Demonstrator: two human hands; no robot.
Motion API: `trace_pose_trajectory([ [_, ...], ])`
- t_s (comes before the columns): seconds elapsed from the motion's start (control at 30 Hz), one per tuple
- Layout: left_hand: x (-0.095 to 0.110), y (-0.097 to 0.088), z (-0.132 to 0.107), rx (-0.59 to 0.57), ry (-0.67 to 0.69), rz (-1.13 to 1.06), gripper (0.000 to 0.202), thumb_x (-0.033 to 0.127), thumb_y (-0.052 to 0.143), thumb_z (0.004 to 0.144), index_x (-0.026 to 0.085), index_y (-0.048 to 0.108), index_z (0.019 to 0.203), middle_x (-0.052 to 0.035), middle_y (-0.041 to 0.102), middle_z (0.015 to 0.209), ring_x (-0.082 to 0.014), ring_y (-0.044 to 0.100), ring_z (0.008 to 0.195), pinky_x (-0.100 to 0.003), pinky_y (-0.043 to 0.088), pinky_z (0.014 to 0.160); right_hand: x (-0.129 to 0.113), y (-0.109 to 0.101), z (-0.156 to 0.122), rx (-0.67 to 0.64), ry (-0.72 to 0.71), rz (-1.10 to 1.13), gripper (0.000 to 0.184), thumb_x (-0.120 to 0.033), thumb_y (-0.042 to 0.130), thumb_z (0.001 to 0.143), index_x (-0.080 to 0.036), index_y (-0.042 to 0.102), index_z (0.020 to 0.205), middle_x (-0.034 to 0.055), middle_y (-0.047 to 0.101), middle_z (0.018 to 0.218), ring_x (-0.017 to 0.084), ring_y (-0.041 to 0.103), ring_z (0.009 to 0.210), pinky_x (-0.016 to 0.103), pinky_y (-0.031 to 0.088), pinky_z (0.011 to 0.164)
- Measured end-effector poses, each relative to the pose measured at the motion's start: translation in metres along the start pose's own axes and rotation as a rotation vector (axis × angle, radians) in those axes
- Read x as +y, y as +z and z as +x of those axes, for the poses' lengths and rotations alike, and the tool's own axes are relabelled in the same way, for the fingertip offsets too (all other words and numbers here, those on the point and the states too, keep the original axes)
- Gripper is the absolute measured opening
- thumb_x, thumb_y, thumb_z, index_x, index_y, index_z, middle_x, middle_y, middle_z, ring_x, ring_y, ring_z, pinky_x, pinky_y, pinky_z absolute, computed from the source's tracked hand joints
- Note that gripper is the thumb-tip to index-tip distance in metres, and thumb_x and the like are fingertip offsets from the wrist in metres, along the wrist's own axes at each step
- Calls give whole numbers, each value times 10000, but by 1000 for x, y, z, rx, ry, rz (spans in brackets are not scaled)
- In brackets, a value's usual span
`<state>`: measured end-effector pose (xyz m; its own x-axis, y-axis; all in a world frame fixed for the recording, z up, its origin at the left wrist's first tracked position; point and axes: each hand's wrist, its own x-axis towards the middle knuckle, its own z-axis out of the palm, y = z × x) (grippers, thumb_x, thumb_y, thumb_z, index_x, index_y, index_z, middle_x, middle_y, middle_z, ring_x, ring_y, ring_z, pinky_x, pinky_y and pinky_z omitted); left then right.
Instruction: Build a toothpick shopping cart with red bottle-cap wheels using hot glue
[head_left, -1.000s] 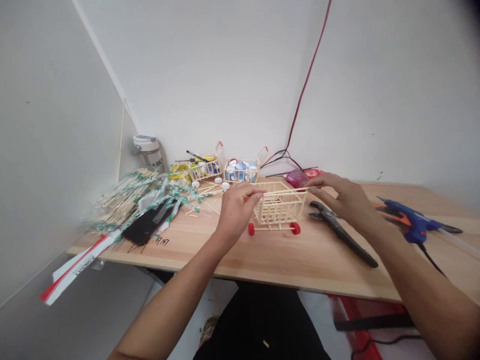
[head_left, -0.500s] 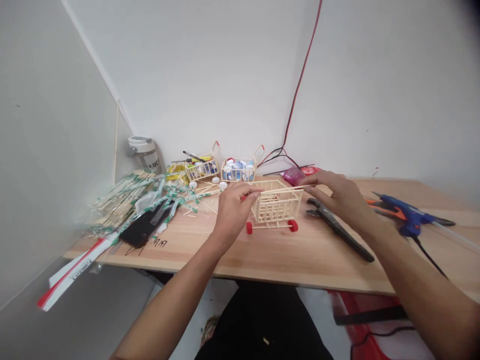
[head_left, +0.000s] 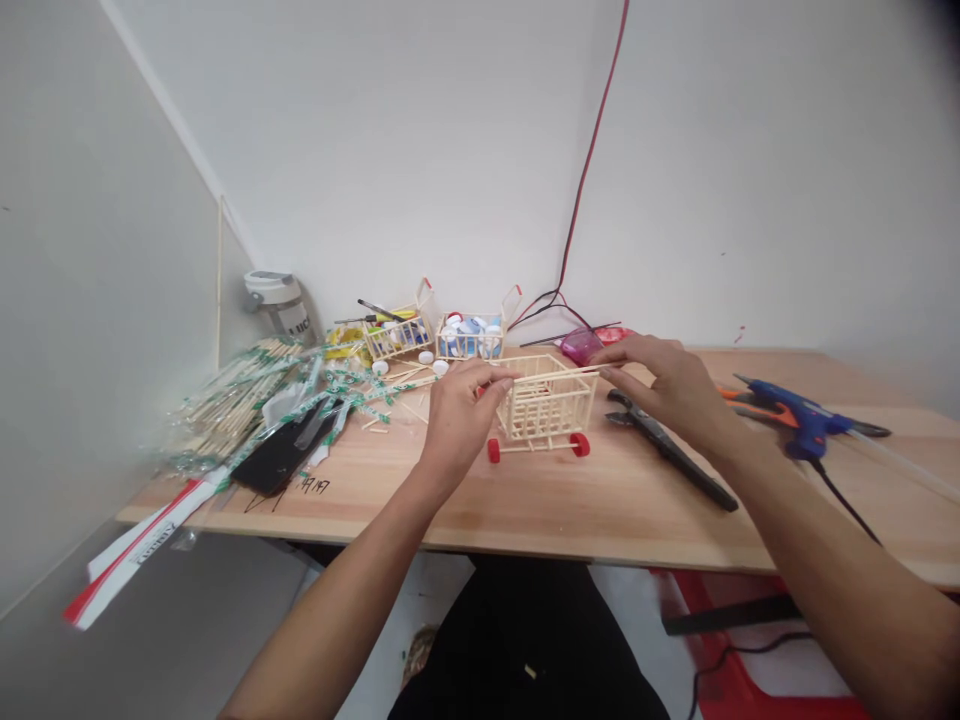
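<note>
**A:** What do we see our hands doing?

**B:** Our left hand is closed in a pinch at the near end of a thin wooden stick, which runs along the top edge of a small stick-built shopping cart. Our right hand reaches in from the other side, its fingers curved and pinching the stick's far end.

**A:** And where does the cart stand?

**B:** Upright on its red wheels, around the middle of the worktop, nearer the back edge than the front, directly between our hands.

**A:** What lies beside it?

**B:** Just to the right are black-handled pliers, and beyond them, toward the right edge, a blue glue gun. A pink object, too unclear for us to name, sits near the back edge.

**A:** And further left?

**B:** Against the back edge we have two smaller stick carts, both holding bottle caps. Toward the left edge, bundled wooden sticks in plastic wrap spill beside a black flat case, and a red-and-white strip hangs over the left corner.
</note>
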<state>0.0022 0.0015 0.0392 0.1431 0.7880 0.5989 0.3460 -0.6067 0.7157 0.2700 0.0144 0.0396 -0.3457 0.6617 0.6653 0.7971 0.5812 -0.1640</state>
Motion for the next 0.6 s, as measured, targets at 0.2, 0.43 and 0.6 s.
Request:
trace_pose_trajectory([
  [0.2, -1, 0, -1, 5, 2, -3, 168, 101, 617, 857, 186, 763, 857, -35, 747, 883, -167, 638, 853, -308, 470, 796, 1, 1, -1, 3, 4, -9, 151, -335, 549, 936, -232, 657, 958, 49, 730, 954, 255, 669, 897, 416, 427, 838],
  [0.43, -2, 2, 0, -2, -19, -31, 171, 100, 617, 853, 193, 760, 847, -31, 745, 889, -166, 642, 858, -305, 473, 800, -1, 1, -2, 21, 12, -16, 155, -347, 551, 936, -236, 659, 944, 48, 734, 963, 262, 666, 930, 412, 429, 845],
  [0.6, -1, 2, 1, -4, -30, -37, 165, 102, 618, 849, 184, 761, 846, -34, 747, 891, -162, 644, 851, -300, 471, 789, -3, -1, -2, 11, 17, -19, 139, -325, 540, 939, -243, 652, 938, 48, 731, 955, 259, 664, 914, 411, 428, 839],
])
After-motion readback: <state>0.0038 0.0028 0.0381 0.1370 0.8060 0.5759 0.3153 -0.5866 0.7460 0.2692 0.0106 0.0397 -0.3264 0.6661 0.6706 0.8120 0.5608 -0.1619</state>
